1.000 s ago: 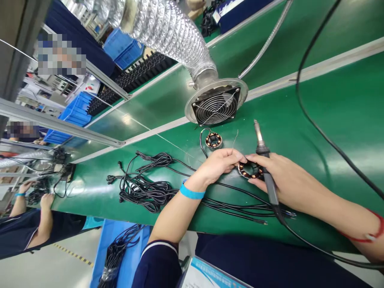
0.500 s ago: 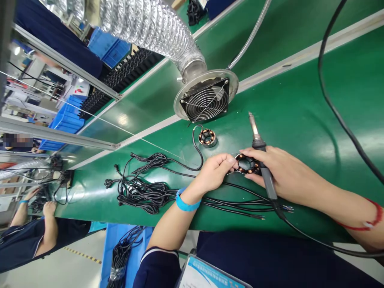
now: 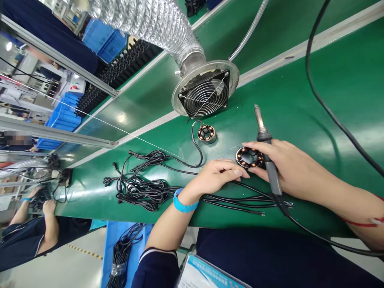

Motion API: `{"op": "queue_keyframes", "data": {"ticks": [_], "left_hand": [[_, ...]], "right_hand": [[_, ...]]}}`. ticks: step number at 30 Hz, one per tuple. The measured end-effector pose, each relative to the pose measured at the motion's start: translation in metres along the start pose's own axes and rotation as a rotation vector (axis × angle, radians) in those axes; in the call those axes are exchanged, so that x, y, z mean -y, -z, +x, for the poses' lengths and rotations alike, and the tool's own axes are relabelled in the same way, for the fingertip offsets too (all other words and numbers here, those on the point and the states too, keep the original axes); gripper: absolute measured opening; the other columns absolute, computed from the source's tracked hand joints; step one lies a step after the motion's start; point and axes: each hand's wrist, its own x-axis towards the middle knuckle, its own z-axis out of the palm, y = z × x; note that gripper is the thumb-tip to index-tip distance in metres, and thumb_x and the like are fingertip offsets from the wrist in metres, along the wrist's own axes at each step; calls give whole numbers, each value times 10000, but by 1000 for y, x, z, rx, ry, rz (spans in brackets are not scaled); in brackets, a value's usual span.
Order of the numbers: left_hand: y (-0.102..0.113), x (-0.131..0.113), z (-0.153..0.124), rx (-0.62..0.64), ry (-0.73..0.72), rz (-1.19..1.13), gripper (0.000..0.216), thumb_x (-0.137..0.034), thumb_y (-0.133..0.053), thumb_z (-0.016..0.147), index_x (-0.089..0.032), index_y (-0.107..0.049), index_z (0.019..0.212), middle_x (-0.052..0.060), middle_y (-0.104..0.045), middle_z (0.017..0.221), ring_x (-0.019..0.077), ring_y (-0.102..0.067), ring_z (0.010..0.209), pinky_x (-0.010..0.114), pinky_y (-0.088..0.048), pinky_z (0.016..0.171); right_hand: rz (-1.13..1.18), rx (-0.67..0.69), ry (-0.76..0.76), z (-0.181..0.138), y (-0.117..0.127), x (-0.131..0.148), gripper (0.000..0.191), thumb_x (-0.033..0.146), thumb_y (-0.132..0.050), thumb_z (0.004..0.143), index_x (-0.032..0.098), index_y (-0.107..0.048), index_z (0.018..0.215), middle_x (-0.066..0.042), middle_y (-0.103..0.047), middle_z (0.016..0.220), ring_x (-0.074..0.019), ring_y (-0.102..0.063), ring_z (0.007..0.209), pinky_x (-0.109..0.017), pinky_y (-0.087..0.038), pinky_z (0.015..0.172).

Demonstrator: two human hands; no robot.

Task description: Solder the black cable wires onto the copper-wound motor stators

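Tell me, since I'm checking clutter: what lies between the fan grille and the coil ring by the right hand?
In the head view, a second wound coil with a black lead lies between the fan grille and the coil ring; otherwise bare green belt.

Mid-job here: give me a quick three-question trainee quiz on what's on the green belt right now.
1. True or false: the right hand holds the black-handled soldering iron with its metal tip pointing away from the person.
2. Which is nearer the square black fan with the round wire grille: A) the loose copper-wound stator ring, B) the copper-wound stator ring at the fingertips?
3. What black items lie tangled on the green belt, left of the left hand?

Key:
1. True.
2. A.
3. A bundle of thin black cables.
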Motion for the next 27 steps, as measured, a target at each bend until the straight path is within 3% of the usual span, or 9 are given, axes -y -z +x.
{"op": "queue_keyframes", "data": {"ticks": [2, 4, 7, 10, 12, 15, 18, 22, 27], "left_hand": [[-1, -1, 1, 37, 60, -21, 322, -423, -600, 938, -145, -758, 893, 45, -670, 802, 136, -583, 778, 279, -479, 808], [-5, -2, -1, -6, 147, 61, 297, -394, -583, 956, -143, -737, 993, 30, -643, 796, 124, -552, 744, 266, -471, 760], [-16, -7, -6, -29, 174, 433, 262, -343, -662, 913, -170, -685, 1108, 40, -642, 958, 148, -574, 836, 282, -486, 785], [-27, -12, -8, 96, 121, 803, 173, -278, -637, 923, -189, -671, 1067, 76, -628, 1141, 200, -600, 989, 322, -496, 851], [-29, -16, -8, 120, 102, 856, 105, -254, -594, 936, -185, -659, 981, 73, -637, 1084, 201, -601, 958, 321, -487, 822], [-24, -22, -9, -33, 61, 644, 91, -256, -611, 902, -179, -621, 855, 30, -624, 885, 158, -565, 821, 291, -452, 770], [-16, -28, -12, -159, 54, 316, 145, -310, -629, 870, -170, -627, 829, -10, -573, 758, 100, -460, 655, 249, -387, 639], [-11, -34, -13, -184, 80, 121, 214, -365, -675, 800, -152, -658, 791, -23, -544, 716, 62, -333, 561, 234, -290, 540], [-14, -34, -11, -205, 81, 61, 218, -361, -695, 765, -144, -664, 766, -28, -530, 690, 54, -336, 544, 227, -277, 529]], "right_hand": [[16, 26, -20, -1, 3, -4, 397, 366, -538, 971, 218, -547, 1340, -105, -689, 1058, -269, -658, 879, -414, -537, 770], [19, 16, -40, -1, 6, -9, 419, 388, -529, 975, 218, -537, 1358, -114, -691, 1098, -278, -665, 908, -430, -551, 784], [53, -45, -43, -1, 13, -16, 484, 411, -526, 972, 226, -481, 1417, -125, -669, 1252, -302, -674, 1040, -473, -566, 862], [119, -93, -32, -2, 22, -18, 557, 411, -536, 969, 245, -390, 1481, -115, -626, 1379, -316, -630, 1235, -510, -543, 987], [119, -147, -46, -4, 28, -13, 532, 416, -528, 988, 250, -393, 1475, -111, -659, 1336, -300, -635, 1244, -488, -545, 996], [138, -268, -119, -6, 37, 1, 406, 369, -568, 1000, 271, -484, 1385, -69, -741, 1143, -229, -703, 1119, -366, -570, 930], [331, -355, -183, -7, 42, 19, 308, 252, -606, 983, 291, -525, 1277, -8, -763, 984, -148, -749, 910, -263, -592, 862], [673, -386, -241, -1, 39, 37, 280, 231, -630, 960, 285, -515, 1209, 0, -754, 957, -125, -745, 747, -217, -632, 747], [794, -354, -276, 2, 32, 38, 296, 274, -644, 949, 280, -520, 1218, 12, -731, 901, -111, -727, 744, -208, -625, 733]]}}
